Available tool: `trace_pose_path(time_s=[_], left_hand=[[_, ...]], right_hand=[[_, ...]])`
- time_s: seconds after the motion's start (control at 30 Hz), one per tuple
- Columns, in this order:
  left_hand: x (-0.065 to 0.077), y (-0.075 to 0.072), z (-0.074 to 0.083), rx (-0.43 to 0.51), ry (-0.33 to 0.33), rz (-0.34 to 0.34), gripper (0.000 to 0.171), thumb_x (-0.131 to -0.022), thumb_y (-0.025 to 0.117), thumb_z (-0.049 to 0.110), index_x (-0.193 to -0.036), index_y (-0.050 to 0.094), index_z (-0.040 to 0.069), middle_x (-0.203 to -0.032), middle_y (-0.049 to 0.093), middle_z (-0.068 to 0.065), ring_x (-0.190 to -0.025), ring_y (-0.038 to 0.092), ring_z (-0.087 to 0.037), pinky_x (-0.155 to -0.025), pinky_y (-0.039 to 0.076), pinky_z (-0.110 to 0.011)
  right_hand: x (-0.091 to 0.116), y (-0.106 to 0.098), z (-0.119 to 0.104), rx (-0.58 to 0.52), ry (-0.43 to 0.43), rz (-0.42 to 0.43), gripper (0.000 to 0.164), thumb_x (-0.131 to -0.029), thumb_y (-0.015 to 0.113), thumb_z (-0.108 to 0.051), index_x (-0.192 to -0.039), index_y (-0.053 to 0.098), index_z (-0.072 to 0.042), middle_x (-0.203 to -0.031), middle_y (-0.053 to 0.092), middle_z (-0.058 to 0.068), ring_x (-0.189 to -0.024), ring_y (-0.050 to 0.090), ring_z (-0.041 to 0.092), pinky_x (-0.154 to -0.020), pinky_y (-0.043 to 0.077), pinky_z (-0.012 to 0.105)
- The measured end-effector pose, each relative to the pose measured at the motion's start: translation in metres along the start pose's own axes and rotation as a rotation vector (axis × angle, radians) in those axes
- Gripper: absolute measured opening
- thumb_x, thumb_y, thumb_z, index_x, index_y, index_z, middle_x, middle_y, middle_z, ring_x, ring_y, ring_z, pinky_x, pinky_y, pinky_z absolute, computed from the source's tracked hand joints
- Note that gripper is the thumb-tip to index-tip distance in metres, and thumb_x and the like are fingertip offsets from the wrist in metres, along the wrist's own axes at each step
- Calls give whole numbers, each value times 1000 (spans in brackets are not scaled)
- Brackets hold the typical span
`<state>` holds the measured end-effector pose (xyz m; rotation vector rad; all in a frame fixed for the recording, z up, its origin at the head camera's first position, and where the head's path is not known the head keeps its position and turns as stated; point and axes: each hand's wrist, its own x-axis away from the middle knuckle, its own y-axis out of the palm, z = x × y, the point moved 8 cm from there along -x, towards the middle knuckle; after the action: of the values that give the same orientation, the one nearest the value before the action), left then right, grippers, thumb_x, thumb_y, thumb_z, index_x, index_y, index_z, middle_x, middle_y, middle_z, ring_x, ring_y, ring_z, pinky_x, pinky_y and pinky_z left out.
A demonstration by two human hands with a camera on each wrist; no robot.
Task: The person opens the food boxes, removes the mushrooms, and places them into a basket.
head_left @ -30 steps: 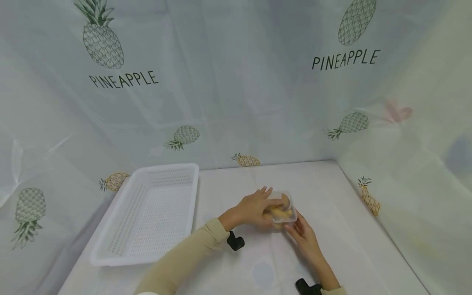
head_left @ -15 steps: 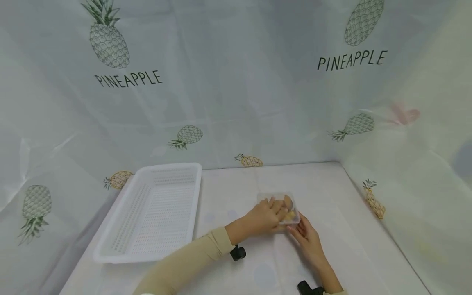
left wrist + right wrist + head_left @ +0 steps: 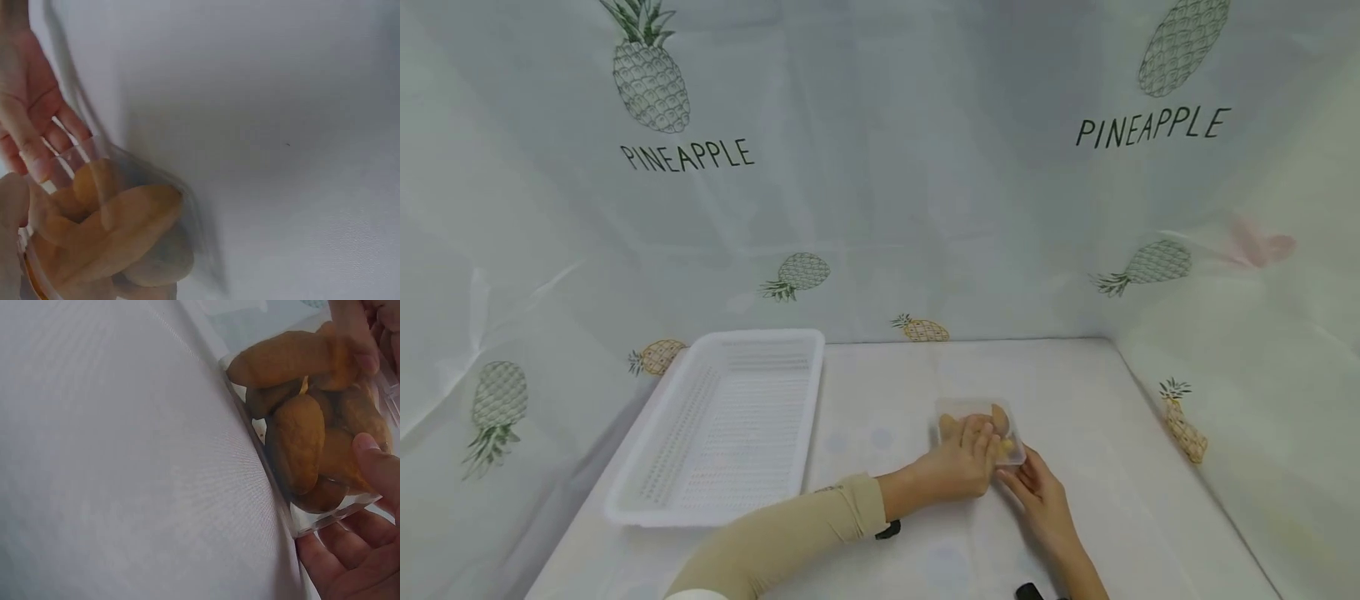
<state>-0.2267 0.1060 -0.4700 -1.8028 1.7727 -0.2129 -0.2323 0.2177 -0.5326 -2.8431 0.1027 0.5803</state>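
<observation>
- Head view: a clear, box-shaped plastic container point(image 3: 973, 406) sits on the white table point(image 3: 880, 375), well to the right of a white perforated basket point(image 3: 814, 400).
- Right wrist view: smooth, rounded, oblong pieces point(image 3: 300, 444) crowd the container, golden brown to darker brown, lying at differing angles; the walls are transparent and glossy.
- Left wrist view: one large tan piece slants across the others, with a greyer one below it.
- The right hand point(image 3: 1047, 504) grips the container's near right end, thumb on one side, fingers against the other.
- The left hand point(image 3: 961, 468) lies over the container's near side; whether it pinches anything, I cannot tell.
</observation>
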Motion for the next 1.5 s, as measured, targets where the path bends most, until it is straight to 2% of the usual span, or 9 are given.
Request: trace_pose_path(time_s=[0.23,0.47,0.6,0.73,0.9,1.1,1.27,1.4,1.5], left_hand=[[-9,-5,-15,38,42,-47,35,-105,44,21,-126,69,9,-119,69,-5,-102,66,-18,-84,57,-30],[-10,6,-44,358,34,-270,40,-107,48,30,-140,54,7,-128,61,-3,-105,63,-15,-86,53,-21],[-10,8,-65,475,-30,-208,34,-105,51,31,-131,56,10,-108,68,4,-88,67,-9,-72,55,-16],[-8,16,-86,604,-96,-194,35,-106,49,34,-134,60,14,-114,70,4,-91,68,-9,-70,56,-18],[-2,37,-113,893,-250,-230,40,-108,45,37,-137,61,14,-124,68,2,-106,67,-11,-84,55,-21],[14,74,-138,1305,-538,-153,39,-107,46,40,-125,69,14,-114,72,5,-99,67,-5,-89,52,-22],[28,101,-143,1629,-749,-47,30,-107,49,33,-118,70,14,-107,73,1,-94,69,-9,-80,55,-25],[32,111,-145,1741,-844,26,29,-107,50,30,-114,71,12,-106,74,-4,-94,71,-20,-70,56,-29],[32,113,-145,1750,-866,36,29,-107,50,31,-114,71,12,-106,74,-5,-94,71,-25,-69,55,-29]], right_hand=[[2,-2,4,9,45,-6,50,-94,65,2,-140,45,8,-134,52,34,-117,55,5,-90,49,16],[0,-1,6,25,74,-2,48,-95,67,-2,-139,48,5,-133,54,32,-118,55,10,-89,48,14],[-3,-1,6,17,53,9,53,-94,67,1,-142,46,7,-136,51,33,-117,51,-4,-89,47,12],[-4,-1,5,19,40,14,55,-94,67,2,-143,45,8,-138,49,34,-118,50,-6,-89,47,12],[-4,-1,5,32,48,28,54,-93,68,3,-142,47,8,-138,49,33,-117,49,-7,-90,46,12],[-4,-1,3,32,49,28,54,-93,68,3,-142,47,7,-139,49,32,-117,50,-5,-90,46,13],[-3,-1,3,68,79,21,54,-94,68,-2,-143,47,4,-140,50,30,-122,54,20,-90,46,11],[-3,0,4,62,95,5,55,-95,67,-4,-145,45,4,-144,45,31,-125,48,40,-92,42,11],[-3,0,5,23,95,-10,54,-96,65,-3,-145,43,6,-146,41,33,-129,43,35,-94,40,12]])
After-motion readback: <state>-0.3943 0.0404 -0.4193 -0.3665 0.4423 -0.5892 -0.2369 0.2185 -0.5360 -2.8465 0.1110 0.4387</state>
